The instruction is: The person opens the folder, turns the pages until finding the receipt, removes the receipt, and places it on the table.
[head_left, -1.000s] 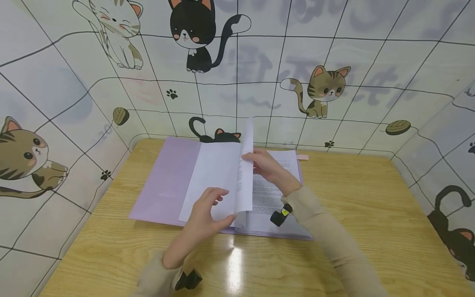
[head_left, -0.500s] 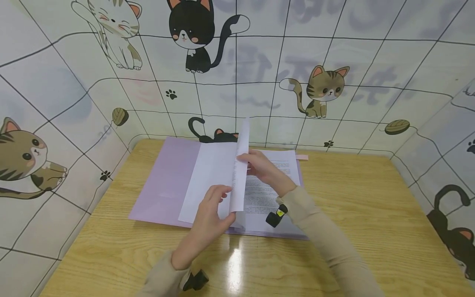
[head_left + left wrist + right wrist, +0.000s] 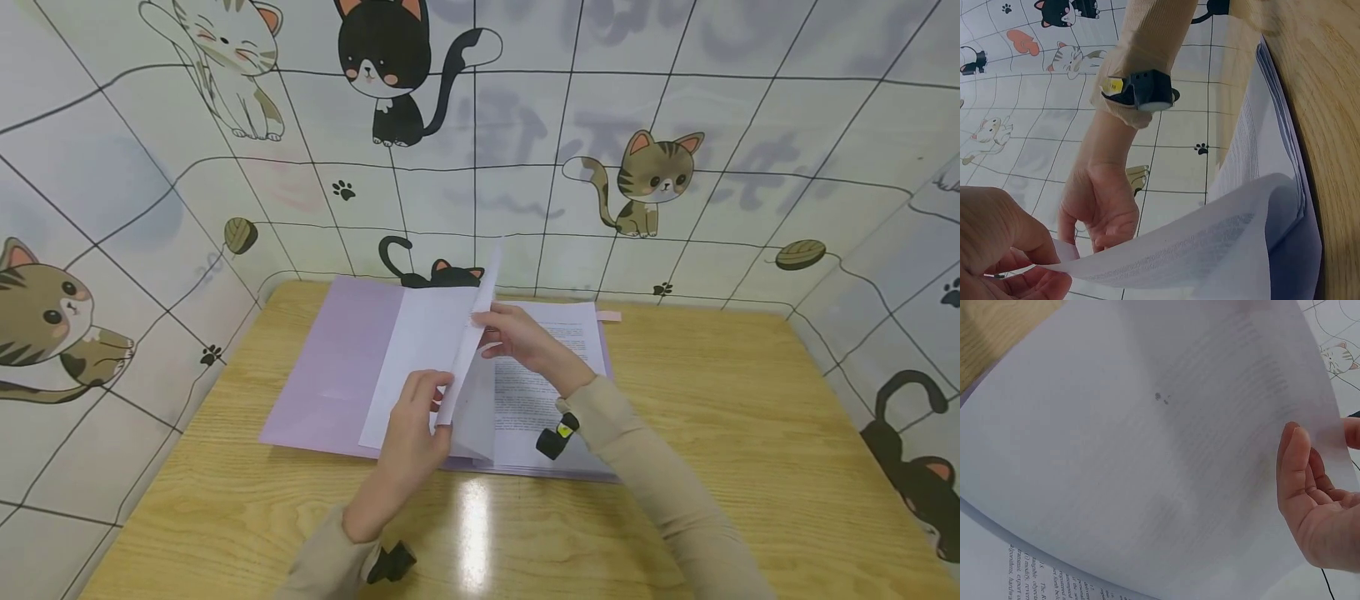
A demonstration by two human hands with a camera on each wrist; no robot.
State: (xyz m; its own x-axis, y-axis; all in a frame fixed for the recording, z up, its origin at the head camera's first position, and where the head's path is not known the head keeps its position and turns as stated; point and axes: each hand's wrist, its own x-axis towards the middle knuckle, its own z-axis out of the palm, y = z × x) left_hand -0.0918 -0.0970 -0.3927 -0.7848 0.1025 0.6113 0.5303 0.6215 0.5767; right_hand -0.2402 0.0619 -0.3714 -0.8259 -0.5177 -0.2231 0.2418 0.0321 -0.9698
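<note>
A purple folder (image 3: 337,358) lies spread out on the table with white paper inside. One sheet (image 3: 476,408) stands raised and curved between its two sides. Its lower free edge is pinched by my left hand (image 3: 414,425), thumb on one face and fingers on the other, as the left wrist view shows. Farther up the same edge, my right hand (image 3: 521,337) pinches the sheet too. In the right wrist view the back of the sheet (image 3: 1147,456) fills most of the picture, faint print showing through. Printed pages (image 3: 532,408) lie underneath on the right; a blank-looking page (image 3: 423,333) lies on the left.
A pale pink tab (image 3: 610,317) sticks out at the folder's right side. The wooden table (image 3: 735,417) extends around the folder. Walls with cat drawings (image 3: 660,183) stand behind it and at both sides. Black devices (image 3: 558,435) are strapped to both wrists.
The raised sheet has swung leftward with my right hand. My left hand has come to its lower corner and now pinches it; a second ago it hovered apart with fingers spread.
</note>
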